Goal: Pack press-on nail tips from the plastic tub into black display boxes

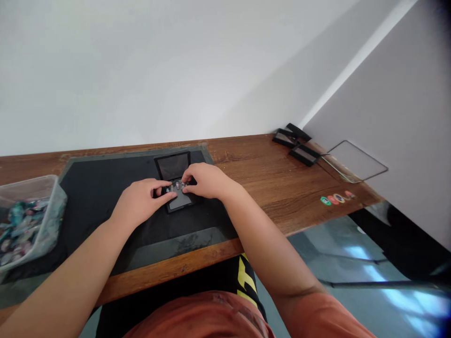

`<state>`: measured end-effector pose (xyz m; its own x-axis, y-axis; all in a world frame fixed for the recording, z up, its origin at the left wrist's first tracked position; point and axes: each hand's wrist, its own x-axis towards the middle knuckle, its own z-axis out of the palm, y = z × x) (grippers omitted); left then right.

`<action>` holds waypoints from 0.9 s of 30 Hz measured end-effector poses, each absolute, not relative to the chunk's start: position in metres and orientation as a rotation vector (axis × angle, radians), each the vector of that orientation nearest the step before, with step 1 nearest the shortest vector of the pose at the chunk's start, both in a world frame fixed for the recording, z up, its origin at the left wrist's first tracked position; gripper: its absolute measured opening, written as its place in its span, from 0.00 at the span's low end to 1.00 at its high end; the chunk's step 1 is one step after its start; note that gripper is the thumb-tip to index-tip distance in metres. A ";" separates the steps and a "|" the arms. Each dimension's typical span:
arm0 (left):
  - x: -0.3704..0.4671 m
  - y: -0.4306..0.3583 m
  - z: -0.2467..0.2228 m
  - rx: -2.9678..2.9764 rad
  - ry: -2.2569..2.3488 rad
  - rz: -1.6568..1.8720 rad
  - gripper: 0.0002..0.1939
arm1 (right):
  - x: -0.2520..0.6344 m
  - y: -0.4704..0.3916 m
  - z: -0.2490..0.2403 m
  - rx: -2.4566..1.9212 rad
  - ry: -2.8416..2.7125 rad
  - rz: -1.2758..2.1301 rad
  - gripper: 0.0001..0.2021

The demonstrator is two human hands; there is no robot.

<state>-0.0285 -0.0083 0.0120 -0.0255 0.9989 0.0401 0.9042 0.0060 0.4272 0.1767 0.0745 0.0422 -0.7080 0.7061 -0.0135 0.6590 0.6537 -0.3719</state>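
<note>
1. Head view: one black case (181, 202), several glossy pieces (178, 185) inside, hinged open at our twelve o'clock.
2. Our left hand (139, 198) and right hand (206, 180): two, both narrow; any grip we cannot tell.

Black is shown by the mat (102, 183) and the open case (181, 202) upon it; right of the mat, the table (253, 169) is grained in brown.
</note>
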 end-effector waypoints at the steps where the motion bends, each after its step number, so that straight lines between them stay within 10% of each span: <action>1: -0.029 -0.008 0.012 1.971 2.007 0.504 0.24 | 0.177 0.075 0.042 -1.134 -2.738 0.528 0.10; 27: -0.038 -0.010 0.018 1.907 2.041 0.395 0.23 | 0.178 0.074 0.044 -1.153 -2.736 0.499 0.11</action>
